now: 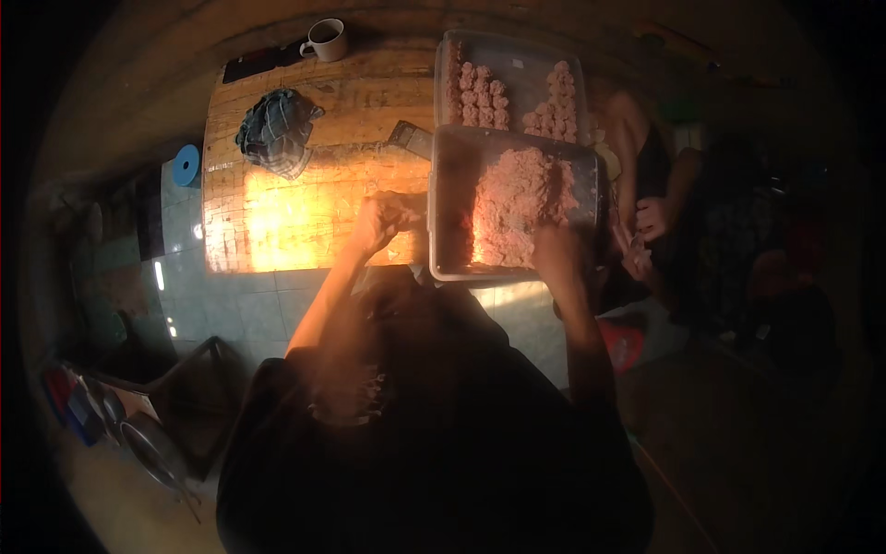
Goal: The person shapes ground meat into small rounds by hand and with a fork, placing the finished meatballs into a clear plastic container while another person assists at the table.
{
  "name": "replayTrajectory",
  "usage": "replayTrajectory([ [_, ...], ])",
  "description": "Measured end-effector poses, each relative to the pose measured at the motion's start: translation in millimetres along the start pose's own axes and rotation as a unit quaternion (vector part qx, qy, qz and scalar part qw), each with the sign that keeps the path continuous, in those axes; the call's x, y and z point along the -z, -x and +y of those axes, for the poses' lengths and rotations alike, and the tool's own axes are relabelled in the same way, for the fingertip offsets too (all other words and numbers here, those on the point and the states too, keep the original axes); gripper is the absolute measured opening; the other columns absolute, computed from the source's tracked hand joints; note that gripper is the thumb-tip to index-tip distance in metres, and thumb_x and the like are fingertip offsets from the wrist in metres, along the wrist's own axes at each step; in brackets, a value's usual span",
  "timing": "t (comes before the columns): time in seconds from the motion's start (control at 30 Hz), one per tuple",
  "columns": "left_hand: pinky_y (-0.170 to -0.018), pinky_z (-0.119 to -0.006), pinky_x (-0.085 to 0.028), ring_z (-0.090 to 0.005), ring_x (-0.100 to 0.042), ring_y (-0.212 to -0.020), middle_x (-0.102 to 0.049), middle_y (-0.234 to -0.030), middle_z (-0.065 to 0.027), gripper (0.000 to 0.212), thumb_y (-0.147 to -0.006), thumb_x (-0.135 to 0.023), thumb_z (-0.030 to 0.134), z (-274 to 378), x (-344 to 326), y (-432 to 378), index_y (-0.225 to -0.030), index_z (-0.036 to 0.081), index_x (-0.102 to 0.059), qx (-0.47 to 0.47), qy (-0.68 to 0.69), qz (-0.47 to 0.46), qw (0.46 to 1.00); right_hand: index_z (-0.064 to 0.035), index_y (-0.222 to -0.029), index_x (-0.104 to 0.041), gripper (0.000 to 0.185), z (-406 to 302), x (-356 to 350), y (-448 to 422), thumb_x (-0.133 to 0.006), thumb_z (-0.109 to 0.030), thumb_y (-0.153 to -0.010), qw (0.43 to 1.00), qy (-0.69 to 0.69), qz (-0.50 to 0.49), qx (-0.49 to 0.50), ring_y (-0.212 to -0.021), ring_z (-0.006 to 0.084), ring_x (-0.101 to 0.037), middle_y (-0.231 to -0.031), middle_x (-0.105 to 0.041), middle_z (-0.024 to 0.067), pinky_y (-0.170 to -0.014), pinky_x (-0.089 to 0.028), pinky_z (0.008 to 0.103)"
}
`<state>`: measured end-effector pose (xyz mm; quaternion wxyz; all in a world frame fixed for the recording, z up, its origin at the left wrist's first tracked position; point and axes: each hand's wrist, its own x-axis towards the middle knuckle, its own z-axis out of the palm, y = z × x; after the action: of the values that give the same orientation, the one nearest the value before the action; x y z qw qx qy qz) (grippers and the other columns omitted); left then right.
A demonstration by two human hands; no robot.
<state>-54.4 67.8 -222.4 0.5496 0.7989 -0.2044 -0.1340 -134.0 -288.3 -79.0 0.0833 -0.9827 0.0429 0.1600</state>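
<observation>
A heap of pink minced meat (519,201) fills the middle of a clear plastic tub (450,156) at the front of the table. My right hand (556,251) reaches over the tub's near right side, against the edge of the meat; blur and shadow hide its fingertips. Beside the tub's left wall, my left hand (379,220) is raised with curled fingers above the wood. Whether anything lies inside that curl does not show. Behind the heap, a second plastic tub (516,52) holds rows of shaped meatballs (482,97).
On the wooden table (332,124) lie a crumpled checked cloth (277,131) and a small flat object (413,138). A white mug (327,40) stands at the far edge. Another person's hands (640,232) are close to the tubs' right side. A metal pan (152,450) sits low at left.
</observation>
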Motion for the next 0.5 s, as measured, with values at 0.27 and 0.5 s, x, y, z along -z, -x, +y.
replayTrajectory([
  [0.27,-0.101,-0.044,-0.057,-0.0274,-0.074,-0.111,-0.077,-0.118,-0.0170,0.018,-0.106,-0.067,0.019,45.1,32.9,1.7,-0.101,0.001,-0.066,0.147,0.347,0.167,0.911,-0.0054,-0.079,-0.079,0.008,-56.5,-57.3,-14.1,-0.074,-0.011,-0.082,0.987,-0.110,0.026,0.115,-0.083,0.0435,-0.075,-0.081,-0.074,0.0234,-0.077,-0.059,0.0517],
  [0.5,-0.114,-0.056,-0.051,-0.0399,-0.065,-0.129,-0.064,-0.140,-0.0255,0.054,-0.112,-0.049,0.040,73.2,48.3,-6.2,-0.140,-0.005,-0.053,0.243,0.622,0.152,0.728,-0.0015,-0.088,-0.078,0.011,-67.6,-100.2,-51.5,-0.076,-0.006,-0.078,0.992,-0.046,-0.108,0.049,-0.093,0.0439,-0.076,-0.091,-0.076,0.0277,-0.082,-0.060,0.0520],
])
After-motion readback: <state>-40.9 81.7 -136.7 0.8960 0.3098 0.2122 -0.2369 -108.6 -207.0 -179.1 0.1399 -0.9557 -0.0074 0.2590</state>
